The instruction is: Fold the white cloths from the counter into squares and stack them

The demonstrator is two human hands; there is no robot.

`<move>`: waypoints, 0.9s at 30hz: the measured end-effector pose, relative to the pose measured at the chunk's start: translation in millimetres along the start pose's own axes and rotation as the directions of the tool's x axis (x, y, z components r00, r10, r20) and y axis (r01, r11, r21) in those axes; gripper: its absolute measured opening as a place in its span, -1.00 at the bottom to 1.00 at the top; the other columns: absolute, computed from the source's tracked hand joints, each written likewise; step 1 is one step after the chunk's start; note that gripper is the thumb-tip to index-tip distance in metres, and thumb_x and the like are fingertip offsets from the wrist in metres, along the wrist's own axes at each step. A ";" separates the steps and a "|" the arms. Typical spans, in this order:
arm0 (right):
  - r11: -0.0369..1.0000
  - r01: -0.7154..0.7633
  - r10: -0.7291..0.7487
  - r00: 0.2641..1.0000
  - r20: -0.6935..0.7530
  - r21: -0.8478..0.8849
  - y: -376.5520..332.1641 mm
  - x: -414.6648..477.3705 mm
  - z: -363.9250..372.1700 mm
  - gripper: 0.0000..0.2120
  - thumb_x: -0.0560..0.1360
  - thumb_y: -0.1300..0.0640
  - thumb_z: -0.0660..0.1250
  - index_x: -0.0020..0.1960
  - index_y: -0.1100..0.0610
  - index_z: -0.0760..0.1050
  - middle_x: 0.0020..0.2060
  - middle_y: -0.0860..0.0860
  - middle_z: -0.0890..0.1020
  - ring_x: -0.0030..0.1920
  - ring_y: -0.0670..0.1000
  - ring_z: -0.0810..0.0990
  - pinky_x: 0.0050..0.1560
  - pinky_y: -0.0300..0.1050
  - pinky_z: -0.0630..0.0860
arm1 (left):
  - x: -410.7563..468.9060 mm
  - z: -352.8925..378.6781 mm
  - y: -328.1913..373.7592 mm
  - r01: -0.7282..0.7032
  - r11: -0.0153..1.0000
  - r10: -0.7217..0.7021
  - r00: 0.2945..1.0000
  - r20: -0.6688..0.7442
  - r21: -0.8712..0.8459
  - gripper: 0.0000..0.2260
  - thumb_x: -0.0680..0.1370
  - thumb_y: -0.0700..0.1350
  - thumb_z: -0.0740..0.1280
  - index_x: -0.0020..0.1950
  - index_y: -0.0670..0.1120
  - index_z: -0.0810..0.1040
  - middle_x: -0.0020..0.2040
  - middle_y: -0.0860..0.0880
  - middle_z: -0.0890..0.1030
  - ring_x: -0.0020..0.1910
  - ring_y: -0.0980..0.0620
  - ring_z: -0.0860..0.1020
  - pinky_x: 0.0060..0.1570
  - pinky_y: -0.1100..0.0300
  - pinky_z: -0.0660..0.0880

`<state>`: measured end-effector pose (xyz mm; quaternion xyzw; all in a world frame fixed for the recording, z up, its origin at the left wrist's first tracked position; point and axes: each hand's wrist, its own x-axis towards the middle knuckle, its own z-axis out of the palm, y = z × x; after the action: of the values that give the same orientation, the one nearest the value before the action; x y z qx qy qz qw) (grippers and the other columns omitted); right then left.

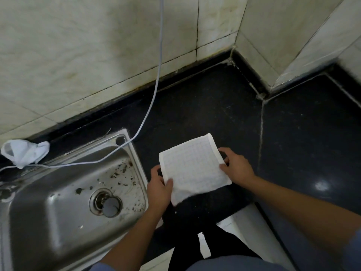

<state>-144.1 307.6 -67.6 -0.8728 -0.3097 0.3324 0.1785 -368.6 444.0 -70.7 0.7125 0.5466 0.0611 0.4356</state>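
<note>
Pinching the folded cloth (193,167) at two edges: left grip (159,187) thumb-on-top at its near-left edge, right grip (237,167) curled round its right edge. We hold it over the bench (205,106) front edge, just beside the sink (135,153). (Obs. 1)

Risks, we judge: layers slipping out of square if one grip releases early; sagging near corner brushing the dirty sink. Crumpled cloth (25,153) at the back-left corner lies by the cable (154,94); may snag. (Obs. 2)
</note>
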 end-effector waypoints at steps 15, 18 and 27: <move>0.679 0.378 -0.303 0.925 0.229 -0.629 15.2 -60.9 39.5 -0.63 -0.08 0.11 0.55 -0.33 0.08 0.50 -0.44 0.00 0.53 -0.45 0.02 0.53 -0.58 -0.24 0.27 | -44.5 27.1 -30.0 -0.638 0.618 0.391 0.756 0.525 0.459 -0.76 0.47 0.04 0.29 0.03 -0.07 0.51 0.01 -0.03 0.49 0.02 -0.02 0.47 -0.12 0.06 0.49; 0.753 0.362 -0.330 0.930 0.160 -0.550 13.2 -53.3 31.0 -0.80 0.30 0.04 0.35 -0.11 0.10 0.57 -0.23 0.03 0.59 -0.20 0.07 0.59 -0.38 -0.12 0.45 | -44.3 30.6 -30.5 -0.620 0.551 0.364 0.780 0.509 0.558 -0.64 0.39 0.16 0.31 0.04 -0.05 0.48 0.00 -0.03 0.48 -0.01 -0.03 0.45 -0.16 0.07 0.48; 0.774 0.454 -0.428 0.889 0.164 -0.442 43.7 -64.0 28.0 -0.86 0.23 0.19 0.39 -0.24 0.06 0.49 -0.28 -0.02 0.56 -0.28 0.03 0.58 -0.40 -0.15 0.46 | -39.0 4.2 -45.5 -0.680 0.599 0.444 0.722 0.532 0.423 -0.72 0.16 -0.30 0.47 -0.30 -0.05 0.45 -0.29 0.04 0.50 -0.31 0.06 0.50 -0.43 0.24 0.39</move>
<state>-182.6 235.8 -80.1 -0.7832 -0.5810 0.2197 0.0266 -414.6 410.3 -89.4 0.9457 0.1851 -0.1121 0.2424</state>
